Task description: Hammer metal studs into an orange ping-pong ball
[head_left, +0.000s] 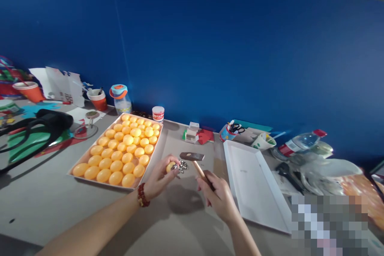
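My left hand (160, 180) is closed around a small orange ball (170, 166), held just above the grey table near a little pile of shiny metal pieces (181, 165). My right hand (218, 196) grips the wooden handle of a hammer (193, 159), whose dark head points left over the metal pieces. A red bead bracelet (143, 195) sits on my left wrist. To the left lies a tray (90, 153) filled with several orange balls (123, 148).
An empty white tray (255, 186) lies to the right. Along the blue wall stand cups (97, 99), a small bottle (121, 99), a white jar (158, 113), a scissors cup (229, 132) and a plastic bottle (300, 143). Paper scraps and a black bag (51, 122) lie left.
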A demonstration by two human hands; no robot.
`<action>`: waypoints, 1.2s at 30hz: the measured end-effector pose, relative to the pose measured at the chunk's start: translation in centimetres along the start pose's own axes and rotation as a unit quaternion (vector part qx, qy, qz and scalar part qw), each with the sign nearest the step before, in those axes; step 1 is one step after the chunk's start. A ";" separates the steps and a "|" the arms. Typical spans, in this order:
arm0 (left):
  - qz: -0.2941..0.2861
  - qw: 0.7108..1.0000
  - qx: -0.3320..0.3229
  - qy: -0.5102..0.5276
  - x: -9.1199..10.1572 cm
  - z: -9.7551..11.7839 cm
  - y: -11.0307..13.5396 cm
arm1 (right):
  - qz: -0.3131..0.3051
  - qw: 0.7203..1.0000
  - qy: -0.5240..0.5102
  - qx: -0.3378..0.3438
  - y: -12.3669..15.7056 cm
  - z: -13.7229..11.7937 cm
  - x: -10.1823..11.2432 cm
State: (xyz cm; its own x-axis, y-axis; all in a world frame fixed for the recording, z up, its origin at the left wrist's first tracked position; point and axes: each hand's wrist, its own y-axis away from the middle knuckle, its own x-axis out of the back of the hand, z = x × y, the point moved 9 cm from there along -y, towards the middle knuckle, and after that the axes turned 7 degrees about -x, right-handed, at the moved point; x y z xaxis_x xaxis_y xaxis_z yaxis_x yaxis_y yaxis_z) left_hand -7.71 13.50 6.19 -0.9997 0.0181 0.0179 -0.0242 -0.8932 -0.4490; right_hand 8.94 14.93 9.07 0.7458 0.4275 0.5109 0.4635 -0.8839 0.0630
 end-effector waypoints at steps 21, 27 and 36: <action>0.057 0.982 0.077 0.163 0.4 -4.0 0.4 | -0.036 0.997 0.061 -0.009 -0.1 0.8 -1.7; 0.040 0.988 0.067 0.134 0.3 -3.8 0.4 | -0.019 0.995 0.097 0.006 0.0 0.3 -1.3; 0.053 0.981 0.087 0.164 0.1 -3.9 0.4 | -0.002 0.995 0.099 0.010 0.1 0.4 -0.7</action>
State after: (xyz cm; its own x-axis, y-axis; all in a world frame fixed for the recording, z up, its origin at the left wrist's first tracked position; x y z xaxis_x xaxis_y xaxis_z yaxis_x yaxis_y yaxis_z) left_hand -7.82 14.92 2.57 -0.9457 0.0389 -0.3227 0.0537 -0.9605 -0.2729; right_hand 8.66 14.58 8.39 0.6357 0.3839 0.6697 0.4772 -0.8774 0.0499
